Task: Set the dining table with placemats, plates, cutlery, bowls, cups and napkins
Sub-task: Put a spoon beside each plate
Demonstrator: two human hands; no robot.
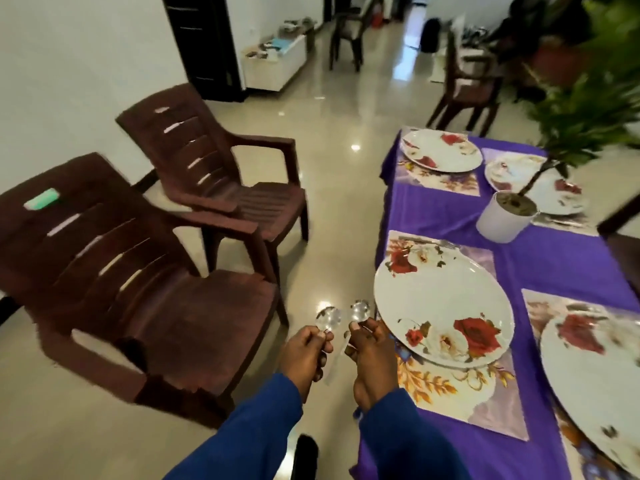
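My left hand (pixel 304 351) grips a shiny spoon (pixel 328 318) with its bowl pointing away from me. My right hand (pixel 369 355) grips a second spoon (pixel 360 310), close to the table's left edge. Both hands hover over the floor beside the purple-clothed table (pixel 540 258). A floral plate (pixel 441 306) lies on a floral placemat (pixel 460 393) just right of my right hand, with a fork (pixel 436 242) at its far side. Three more floral plates (pixel 440 150) (pixel 533 183) (pixel 595 365) lie on placemats around the table.
A white pot (pixel 504 216) with a green plant (pixel 588 98) stands mid-table. Two brown plastic chairs (pixel 145 271) (pixel 228 171) stand on the glossy floor to the left. More chairs (pixel 467 84) and a low white cabinet (pixel 273 60) stand further back.
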